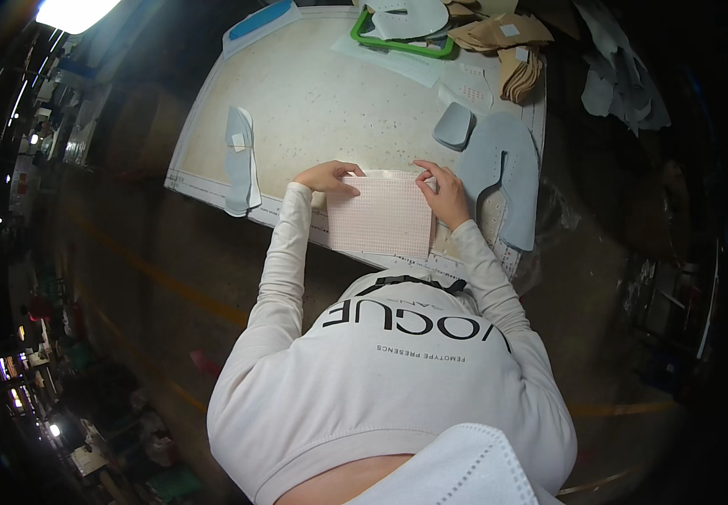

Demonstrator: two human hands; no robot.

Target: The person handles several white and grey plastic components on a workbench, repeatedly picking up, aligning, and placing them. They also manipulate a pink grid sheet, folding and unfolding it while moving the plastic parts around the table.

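A pink sheet with a fine grid [379, 219] lies at the table's near edge, in front of my body. At its upper left corner my left hand [330, 178] grips the sheet, thumb on top and the other fingers along the far edge. By the upper right corner my right hand [444, 194] is closed in a pinch of thumb and finger. What that pinch holds, if anything, is too small to make out. A thin pale strip shows beyond the sheet's far edge, between the two hands.
Grey-blue cut pieces [239, 160] lie at left. A large curved grey-blue piece [511, 160] and a small rounded stack [454, 126] sit at right. Beyond are a green-rimmed tray [372, 42], brown piece bundles [519, 76] and a blue oval [260, 19]. The white table [296, 93] ends just before me.
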